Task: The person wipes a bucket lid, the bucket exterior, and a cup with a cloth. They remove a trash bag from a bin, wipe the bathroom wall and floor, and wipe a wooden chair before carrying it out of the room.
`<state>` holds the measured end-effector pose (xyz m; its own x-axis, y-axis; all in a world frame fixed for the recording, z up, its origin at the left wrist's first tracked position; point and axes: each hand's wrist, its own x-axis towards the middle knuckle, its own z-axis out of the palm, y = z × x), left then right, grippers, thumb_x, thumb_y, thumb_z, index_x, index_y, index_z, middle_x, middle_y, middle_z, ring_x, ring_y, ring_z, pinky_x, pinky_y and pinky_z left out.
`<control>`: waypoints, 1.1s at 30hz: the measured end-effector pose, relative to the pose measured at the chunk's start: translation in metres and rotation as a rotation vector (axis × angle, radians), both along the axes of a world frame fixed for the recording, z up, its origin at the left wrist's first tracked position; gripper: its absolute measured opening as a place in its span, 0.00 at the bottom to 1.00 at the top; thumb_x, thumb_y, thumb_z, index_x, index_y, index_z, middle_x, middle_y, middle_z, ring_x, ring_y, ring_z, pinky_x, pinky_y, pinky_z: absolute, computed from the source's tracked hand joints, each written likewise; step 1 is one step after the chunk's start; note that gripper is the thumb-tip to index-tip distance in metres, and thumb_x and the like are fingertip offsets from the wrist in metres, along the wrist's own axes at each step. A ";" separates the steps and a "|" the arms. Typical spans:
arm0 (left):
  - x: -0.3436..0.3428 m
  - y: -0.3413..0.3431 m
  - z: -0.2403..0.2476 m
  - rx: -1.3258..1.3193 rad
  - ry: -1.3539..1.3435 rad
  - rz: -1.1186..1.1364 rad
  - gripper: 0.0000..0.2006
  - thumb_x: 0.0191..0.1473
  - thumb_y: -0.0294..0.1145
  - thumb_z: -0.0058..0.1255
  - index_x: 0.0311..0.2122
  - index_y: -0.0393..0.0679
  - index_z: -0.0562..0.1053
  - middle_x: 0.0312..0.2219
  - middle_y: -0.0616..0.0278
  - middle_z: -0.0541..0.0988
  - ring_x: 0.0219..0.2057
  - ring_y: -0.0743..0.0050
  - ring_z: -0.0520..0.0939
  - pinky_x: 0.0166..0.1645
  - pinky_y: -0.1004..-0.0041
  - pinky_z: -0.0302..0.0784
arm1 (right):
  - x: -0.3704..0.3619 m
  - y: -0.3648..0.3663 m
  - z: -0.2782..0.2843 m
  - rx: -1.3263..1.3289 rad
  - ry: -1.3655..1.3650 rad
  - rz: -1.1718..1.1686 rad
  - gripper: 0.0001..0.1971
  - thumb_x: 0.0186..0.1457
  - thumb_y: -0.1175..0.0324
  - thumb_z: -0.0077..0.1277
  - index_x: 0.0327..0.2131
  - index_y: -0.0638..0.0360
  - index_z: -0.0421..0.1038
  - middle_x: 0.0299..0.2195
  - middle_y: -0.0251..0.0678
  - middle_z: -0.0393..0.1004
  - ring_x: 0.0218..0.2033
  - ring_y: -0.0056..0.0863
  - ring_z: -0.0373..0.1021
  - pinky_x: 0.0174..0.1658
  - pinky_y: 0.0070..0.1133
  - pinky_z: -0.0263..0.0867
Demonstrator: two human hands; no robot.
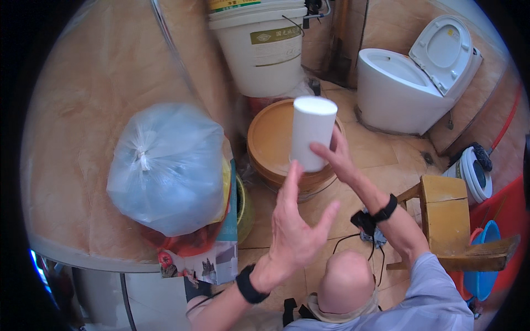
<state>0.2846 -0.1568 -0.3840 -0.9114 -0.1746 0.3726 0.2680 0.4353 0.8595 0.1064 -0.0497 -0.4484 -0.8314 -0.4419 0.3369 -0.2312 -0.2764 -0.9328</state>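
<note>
A plain white cylinder [313, 132] with a flat top stands upright in the air in front of me, tilted very slightly. My right hand [339, 154] grips it around its right side, thumb across the front; the other fingers are mostly hidden behind it. Just below its lower left edge is my left hand [295, 226], fingers stretched upward and thumb spread apart, with nothing in it. The fingertips come close to the cylinder's base; touching or not, I cannot tell. Behind and below the cylinder is a round orange-brown lid [270, 135] on a wide tub.
A tied, pale blue translucent bag [168, 171] sits on a printed box [223, 256] at the left. White buckets [256, 58] stand at the back, a toilet [395, 91] at the back right. Nearer on the right are a wooden stool [444, 209] and a blue basin [486, 265].
</note>
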 end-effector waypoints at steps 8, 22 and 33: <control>0.070 -0.016 0.007 0.032 -0.185 -0.197 0.43 0.47 0.30 0.61 0.63 0.37 0.49 0.50 0.46 0.72 0.48 0.60 0.77 0.49 0.67 0.75 | -0.093 -0.094 -0.005 0.004 0.080 -0.262 0.45 0.39 0.54 0.68 0.53 0.70 0.53 0.47 0.49 0.67 0.48 0.33 0.66 0.50 0.27 0.65; 0.090 -0.032 -0.024 0.055 -0.307 -0.136 0.42 0.48 0.31 0.60 0.63 0.36 0.49 0.47 0.46 0.74 0.43 0.61 0.80 0.46 0.69 0.76 | -0.118 -0.132 -0.032 0.347 0.199 -0.316 0.45 0.36 0.55 0.68 0.52 0.69 0.54 0.48 0.51 0.67 0.49 0.39 0.67 0.53 0.30 0.63; 0.092 -0.031 -0.030 0.041 -0.308 -0.156 0.43 0.48 0.32 0.60 0.63 0.35 0.48 0.47 0.45 0.74 0.44 0.59 0.80 0.46 0.68 0.76 | -0.127 -0.122 -0.043 0.246 0.230 -0.164 0.44 0.39 0.63 0.69 0.55 0.65 0.50 0.50 0.45 0.65 0.52 0.34 0.64 0.56 0.29 0.61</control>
